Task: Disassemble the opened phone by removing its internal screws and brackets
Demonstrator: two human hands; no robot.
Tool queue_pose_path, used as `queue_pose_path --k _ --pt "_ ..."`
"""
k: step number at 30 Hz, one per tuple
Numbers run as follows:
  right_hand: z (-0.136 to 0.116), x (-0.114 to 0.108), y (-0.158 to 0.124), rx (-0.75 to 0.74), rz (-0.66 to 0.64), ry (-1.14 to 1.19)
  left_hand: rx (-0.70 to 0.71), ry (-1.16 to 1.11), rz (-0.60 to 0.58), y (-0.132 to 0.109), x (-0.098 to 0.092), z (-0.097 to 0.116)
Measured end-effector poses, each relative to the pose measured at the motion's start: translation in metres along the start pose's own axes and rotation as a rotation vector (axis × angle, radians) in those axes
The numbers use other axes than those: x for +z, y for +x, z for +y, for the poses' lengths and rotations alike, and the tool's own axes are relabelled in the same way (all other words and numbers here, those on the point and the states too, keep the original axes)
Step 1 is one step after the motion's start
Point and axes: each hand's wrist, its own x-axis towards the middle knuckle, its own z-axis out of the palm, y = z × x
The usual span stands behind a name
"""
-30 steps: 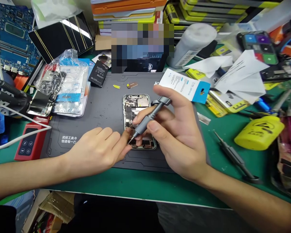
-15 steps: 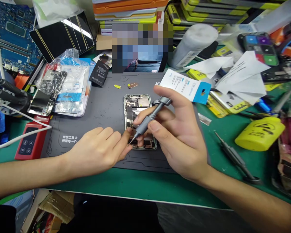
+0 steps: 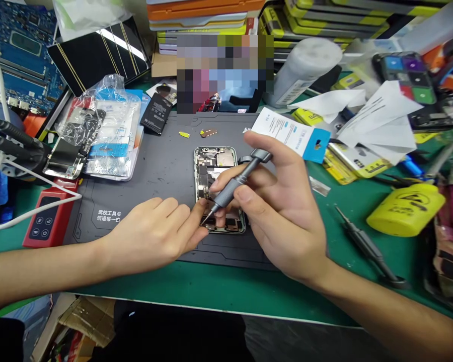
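Note:
An opened smartphone (image 3: 216, 160) lies on the grey mat, its inner boards and parts bare. My left hand (image 3: 156, 229) is closed at the phone's lower left edge, index fingertip on the frame and thumb by the corner; the other fingers are curled. Between the fingers and thumb of my right hand (image 3: 287, 211) is a grey precision screwdriver (image 3: 230, 193), slanting down to the left. Its thin tip is at the phone's lower left edge, close to my left thumb. My right fingers hide part of the phone's lower half. Whether the tip touches a screw, I cannot tell.
A second screwdriver (image 3: 366, 246) lies right of the mat, near a yellow bottle (image 3: 405, 208). A phone battery (image 3: 156, 113) and small scraps lie behind the phone. Leftward are a red device (image 3: 53, 213) and bagged parts (image 3: 113, 130). A white-and-blue card (image 3: 287, 131) lies behind my right hand.
My left thumb has shifted slightly down from the screwdriver's tip. The screwdriver and phone look nearly unmoved. The picture on the partly blurred screen at the back differs.

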Motion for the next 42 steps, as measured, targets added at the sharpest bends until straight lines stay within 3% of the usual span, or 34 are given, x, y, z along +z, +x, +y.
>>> queue_pose_path --k 3,7,11,17,23,39,42 --pt "0.001 -0.003 0.003 -0.144 0.033 -0.131 -0.001 0.012 0.013 0.000 -0.001 0.001" --pt "0.004 -0.008 0.011 -0.499 0.146 -0.387 0.113 0.035 0.082 -0.002 -0.003 0.003" --pt "0.009 -0.009 0.017 -0.682 0.049 -0.526 0.151 0.014 0.089 -0.003 -0.001 0.004" --pt "0.016 -0.005 0.017 -0.633 0.040 -0.573 0.096 -0.038 0.092 -0.002 0.003 0.004" --pt "0.016 -0.009 0.019 -0.683 -0.014 -0.583 0.084 -0.069 0.098 -0.004 0.004 0.005" --pt "0.017 -0.014 0.012 -0.573 -0.101 -0.624 0.080 -0.085 0.094 -0.005 0.005 0.006" --pt "0.014 -0.016 0.014 -0.651 -0.074 -0.730 0.082 -0.088 0.093 -0.005 0.006 0.006"
